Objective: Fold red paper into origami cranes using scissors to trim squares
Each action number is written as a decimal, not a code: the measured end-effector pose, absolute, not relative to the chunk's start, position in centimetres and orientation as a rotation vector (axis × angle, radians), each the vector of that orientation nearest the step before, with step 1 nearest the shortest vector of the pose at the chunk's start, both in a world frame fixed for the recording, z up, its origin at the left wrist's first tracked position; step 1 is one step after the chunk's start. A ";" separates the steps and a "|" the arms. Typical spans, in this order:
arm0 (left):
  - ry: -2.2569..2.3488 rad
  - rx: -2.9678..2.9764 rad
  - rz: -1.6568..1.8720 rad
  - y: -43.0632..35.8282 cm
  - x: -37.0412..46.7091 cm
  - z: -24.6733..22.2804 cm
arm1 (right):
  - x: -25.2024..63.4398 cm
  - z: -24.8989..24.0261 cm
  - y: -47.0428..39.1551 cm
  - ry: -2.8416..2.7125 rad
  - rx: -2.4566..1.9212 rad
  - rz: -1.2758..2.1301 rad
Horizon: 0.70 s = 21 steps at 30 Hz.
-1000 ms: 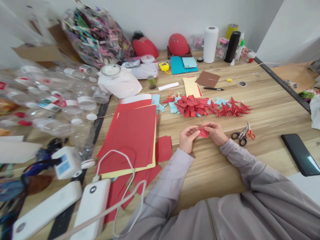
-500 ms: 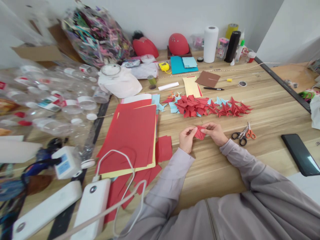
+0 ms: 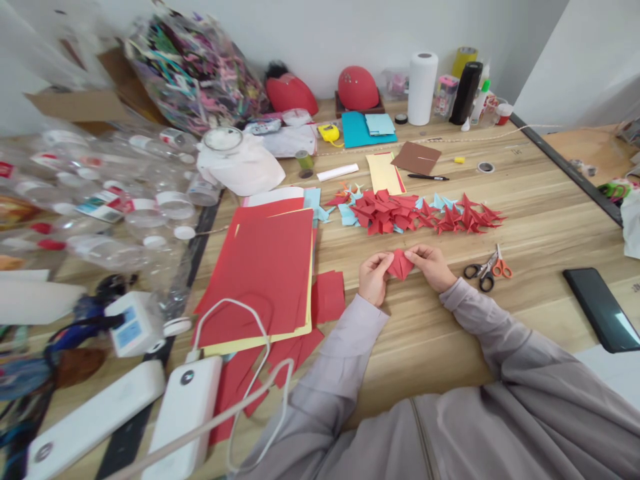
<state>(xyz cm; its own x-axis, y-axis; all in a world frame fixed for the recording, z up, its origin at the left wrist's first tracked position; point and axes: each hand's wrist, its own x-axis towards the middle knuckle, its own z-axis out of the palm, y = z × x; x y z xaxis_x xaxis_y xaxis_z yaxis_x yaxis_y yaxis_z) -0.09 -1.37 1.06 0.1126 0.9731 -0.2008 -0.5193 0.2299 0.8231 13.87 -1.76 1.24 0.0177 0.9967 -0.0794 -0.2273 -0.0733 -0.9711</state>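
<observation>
Between my two hands is a small folded piece of red paper (image 3: 401,265), diamond-like with a point toward me. My left hand (image 3: 374,277) pinches its left corner between thumb and fingers. At the right corner, my right hand (image 3: 431,265) pinches it the same way. Just beyond my hands lies a pile of folded red paper cranes (image 3: 383,212), with more pointed red ones (image 3: 467,215) to the right and some light blue pieces among them.
Two pairs of scissors (image 3: 487,268) lie right of my hands, and a black phone (image 3: 603,308) farther right. Stacked red sheets (image 3: 270,273) and a white power bank (image 3: 184,413) with a cable are on the left. Plastic bottles (image 3: 115,207) crowd the far left.
My right thumb and fingers have slid outward to the paper's right corner, so more of its red face shows. My left hand keeps its pinch.
</observation>
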 end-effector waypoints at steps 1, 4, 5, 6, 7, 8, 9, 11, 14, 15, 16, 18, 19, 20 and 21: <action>0.853 0.674 1.228 -1.4 -0.1 1.1 | 13.9 1.2 -1.7 -0.978 -1.106 1.342; 0.841 0.712 1.242 -1.3 -0.1 1.0 | 13.9 1.0 -1.6 -0.971 -1.104 1.333; 0.845 0.724 1.247 -1.3 -0.1 1.0 | 13.9 1.0 -1.6 -0.968 -1.100 1.319; 0.855 0.734 1.256 -1.3 -0.1 0.9 | 13.8 1.0 -1.6 -0.965 -1.094 1.298; 0.870 0.746 1.269 -1.2 -0.1 0.8 | 13.8 1.0 -1.6 -0.968 -1.086 1.276; 0.889 0.760 1.283 -1.2 -0.1 0.7 | 13.8 0.9 -1.6 -0.979 -1.079 1.260; 0.909 0.774 1.298 -1.2 -0.2 0.5 | 13.8 0.9 -1.7 -1.000 -1.074 1.253; 0.944 0.804 1.321 -1.1 -0.2 0.3 | 13.7 0.9 -1.8 -1.061 -1.073 1.262; 0.961 0.837 1.322 -1.2 -0.2 0.3 | 13.7 0.9 -1.9 -1.151 -1.068 1.300; 0.950 0.842 1.311 -1.3 -0.2 0.3 | 13.8 1.0 -2.0 -1.177 -1.063 1.312; 0.928 0.838 1.294 -1.3 -0.2 0.4 | 13.8 1.1 -2.0 -1.203 -1.059 1.321; 0.876 0.817 1.255 -1.5 -0.2 0.7 | 13.8 1.4 -2.1 -1.244 -1.053 1.320; 0.862 0.810 1.240 -1.5 -0.2 0.8 | 13.8 1.5 -2.1 -1.254 -1.049 1.310; 0.861 0.816 1.234 -1.6 -0.1 0.8 | 13.8 1.6 -2.2 -1.255 -1.041 1.303; 0.870 0.839 1.235 -1.6 -0.1 0.9 | 13.8 1.7 -2.2 -1.249 -1.027 1.306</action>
<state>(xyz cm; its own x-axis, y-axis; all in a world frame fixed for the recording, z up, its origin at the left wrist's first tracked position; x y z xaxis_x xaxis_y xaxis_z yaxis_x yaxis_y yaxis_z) -0.13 -1.60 0.90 0.1160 0.9886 -0.0959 -0.4226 0.1365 0.8960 13.77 -2.23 1.73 -0.1235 0.9903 0.0636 -0.1083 0.0503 -0.9928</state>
